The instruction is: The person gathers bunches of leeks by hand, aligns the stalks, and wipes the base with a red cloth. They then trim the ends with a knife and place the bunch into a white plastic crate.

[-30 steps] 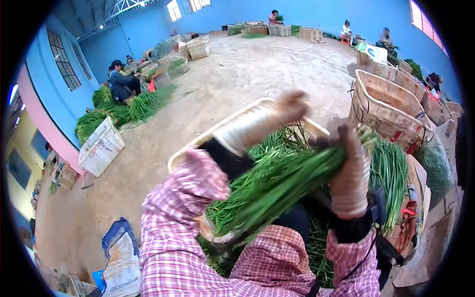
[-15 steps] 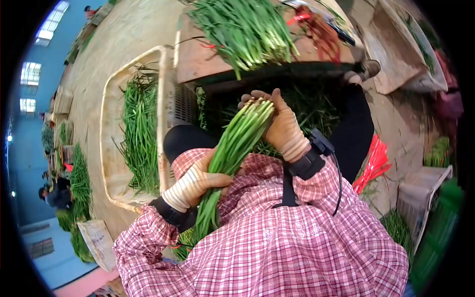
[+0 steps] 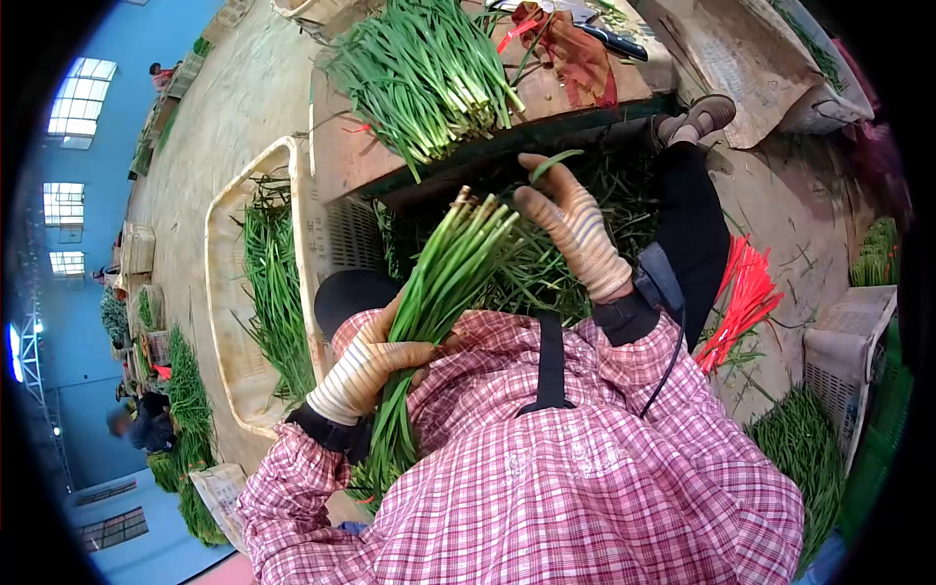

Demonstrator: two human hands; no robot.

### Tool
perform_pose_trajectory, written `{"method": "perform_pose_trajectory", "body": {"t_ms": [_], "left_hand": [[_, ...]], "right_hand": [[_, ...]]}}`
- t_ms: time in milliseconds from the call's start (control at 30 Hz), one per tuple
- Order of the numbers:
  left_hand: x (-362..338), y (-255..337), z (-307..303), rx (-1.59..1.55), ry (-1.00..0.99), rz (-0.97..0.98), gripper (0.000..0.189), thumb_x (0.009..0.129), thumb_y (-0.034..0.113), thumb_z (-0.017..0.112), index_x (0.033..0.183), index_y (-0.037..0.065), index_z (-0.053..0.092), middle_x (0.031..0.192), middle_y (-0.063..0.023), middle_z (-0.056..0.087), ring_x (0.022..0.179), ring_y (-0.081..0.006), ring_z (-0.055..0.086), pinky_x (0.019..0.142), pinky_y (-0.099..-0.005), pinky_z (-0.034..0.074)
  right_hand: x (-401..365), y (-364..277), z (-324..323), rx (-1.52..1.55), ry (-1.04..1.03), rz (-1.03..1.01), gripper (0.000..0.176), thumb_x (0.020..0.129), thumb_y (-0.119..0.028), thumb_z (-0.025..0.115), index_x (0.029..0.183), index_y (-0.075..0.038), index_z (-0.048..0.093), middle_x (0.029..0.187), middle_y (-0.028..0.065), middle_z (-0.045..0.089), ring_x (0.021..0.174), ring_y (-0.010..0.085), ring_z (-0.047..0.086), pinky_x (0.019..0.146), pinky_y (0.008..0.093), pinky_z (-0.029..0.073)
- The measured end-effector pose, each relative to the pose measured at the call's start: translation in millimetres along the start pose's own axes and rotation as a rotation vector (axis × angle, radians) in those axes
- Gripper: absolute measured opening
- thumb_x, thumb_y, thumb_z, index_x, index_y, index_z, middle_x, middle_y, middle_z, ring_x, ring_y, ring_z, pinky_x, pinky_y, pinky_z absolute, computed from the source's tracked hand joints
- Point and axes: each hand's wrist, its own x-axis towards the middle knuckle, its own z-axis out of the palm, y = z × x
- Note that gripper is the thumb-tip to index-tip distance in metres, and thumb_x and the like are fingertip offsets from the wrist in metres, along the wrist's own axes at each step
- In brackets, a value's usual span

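A bunch of garlic chives (image 3: 444,268) slants across my lap, pale cut ends up and leaves hanging down. My left hand (image 3: 375,366), in a tan and white striped glove, is wrapped round its lower part. My right hand (image 3: 575,229), gloved the same way, is off the bunch to the right of the cut ends. Its thumb and finger are apart, and one loose chive leaf (image 3: 558,164) lies against the upper fingertip. Beyond, a larger pile of chives (image 3: 429,83) rests on a wooden board (image 3: 366,166).
A white plastic crate (image 3: 216,263) with chives stands at the left. On the board lie a knife (image 3: 612,42) and a reddish cloth (image 3: 575,63). Red ties (image 3: 736,307) lie right of my leg. Loose leaves (image 3: 624,200) fill the space under the board. Another person (image 3: 146,424) is far left.
My right hand has come away from the cut ends, moving right, with a loose leaf now at its fingertips. My left hand still grips the bunch. The view has shifted slightly.
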Motion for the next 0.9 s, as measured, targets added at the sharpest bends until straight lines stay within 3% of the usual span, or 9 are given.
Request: {"method": "perform_pose_trajectory", "body": {"t_ms": [100,200,333,467,533,600,700,767,900], "left_hand": [[3,-2,6,0.065,-0.037,0.018,0.083,0.087,-0.007,0.060,0.160,0.012,0.026,0.122,-0.0129,0.066,0.077,-0.0079,0.060,0.067,-0.0203,0.050],[3,-5,0,0.033,-0.145,-0.050,0.083,0.088,-0.007,0.059,0.161,0.012,0.024,0.123,-0.0118,0.066,0.085,-0.0074,0.062,0.066,-0.0190,0.049],[-11,-9,-5,-0.081,-0.075,-0.116,0.076,0.086,0.001,0.064,0.154,0.011,0.034,0.111,-0.0148,0.066,0.059,-0.0087,0.052,0.054,-0.0202,0.045],[-6,-17,-3,-0.271,-0.058,-0.074,0.073,0.084,0.004,0.070,0.150,0.010,0.039,0.108,-0.0154,0.066,0.058,-0.0080,0.052,0.051,-0.0200,0.044],[-3,-14,3,-0.278,-0.048,-0.068,0.067,0.085,0.007,0.073,0.145,0.006,0.043,0.108,-0.0154,0.066,0.057,-0.0081,0.052,0.051,-0.0194,0.044],[-3,-17,0,-0.293,-0.035,-0.067,0.064,0.085,0.009,0.075,0.141,0.004,0.044,0.108,-0.0152,0.066,0.056,-0.0084,0.052,0.051,-0.0191,0.044],[-4,-20,-7,-0.332,-0.057,-0.046,0.060,0.086,0.013,0.076,0.137,0.002,0.046,0.105,-0.0144,0.067,0.056,-0.0080,0.052,0.050,-0.0200,0.042],[-4,-18,-8,-0.318,-0.066,-0.013,0.060,0.086,0.013,0.075,0.137,0.003,0.045,0.104,-0.0146,0.067,0.055,-0.0074,0.051,0.049,-0.0211,0.040],[6,-12,2,-0.307,-0.083,-0.032,0.060,0.086,0.010,0.073,0.140,0.006,0.045,0.105,-0.0154,0.068,0.054,-0.0084,0.051,0.049,-0.0211,0.041]], "right_hand": [[7,-17,10,-0.184,-0.311,0.019,0.061,0.083,-0.035,0.083,0.130,-0.002,0.062,0.115,0.0113,0.068,0.104,0.0172,0.063,0.089,0.0303,0.052],[7,-9,2,0.087,-0.214,0.212,0.025,0.082,-0.016,0.082,0.099,0.002,0.075,0.084,0.0065,0.073,0.075,0.0134,0.069,0.071,0.0276,0.056],[26,29,-70,-0.015,0.195,0.190,0.027,0.092,-0.019,0.069,0.107,0.004,0.072,0.085,0.0111,0.074,0.074,0.0161,0.070,0.069,0.0282,0.056],[-6,-2,-32,-0.079,-0.204,0.266,0.044,0.090,-0.018,0.072,0.124,0.008,0.063,0.089,0.0104,0.073,0.077,0.0156,0.070,0.071,0.0272,0.057],[-19,-17,-10,-0.068,-0.423,0.399,0.041,0.088,-0.018,0.073,0.119,0.008,0.065,0.087,0.0098,0.071,0.075,0.0152,0.070,0.069,0.0258,0.056],[-14,-15,-16,0.009,-0.230,0.458,0.027,0.088,-0.015,0.074,0.106,0.005,0.069,0.084,0.0101,0.070,0.066,0.0130,0.066,0.055,0.0231,0.048],[5,33,-57,0.299,0.141,0.384,0.024,0.091,-0.018,0.073,0.102,0.002,0.067,0.083,0.0073,0.068,0.062,0.0095,0.058,0.051,0.0243,0.044],[6,38,-77,0.273,0.108,0.405,0.030,0.093,-0.022,0.072,0.109,0.001,0.065,0.087,0.0076,0.067,0.067,0.0100,0.060,0.056,0.0243,0.048],[-25,-6,-17,0.162,-0.210,0.422,0.040,0.089,-0.025,0.076,0.115,0.004,0.067,0.084,0.0066,0.069,0.068,0.0104,0.064,0.059,0.0236,0.052]]}}
